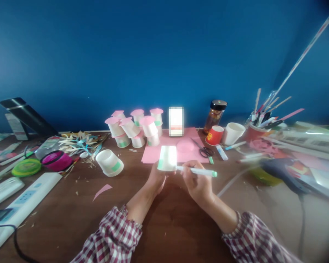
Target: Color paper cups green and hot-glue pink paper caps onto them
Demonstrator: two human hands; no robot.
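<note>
My left hand point(157, 179) is closed around a white paper cup point(168, 157) that has a light green patch on its side. In my right hand point(199, 186) is a pale marker point(196, 170) with a green end, its tip against or very close to the cup's right side. Pink paper sheets point(150, 157) lie behind the hands, with black-handled scissors point(205, 150) on their right part and a small green cap point(211, 160) by the edge. Left of the hands, a white cup with a green band point(109, 163) rests tilted on the table.
Stacked white cups with pink paper tops point(137, 128) stand at the back. A red cup point(214, 135), a white cup point(234, 133) and a dark-lidded jar point(215, 115) are to their right. A power strip point(23, 204) lies left; a pen holder point(257, 131) stands right.
</note>
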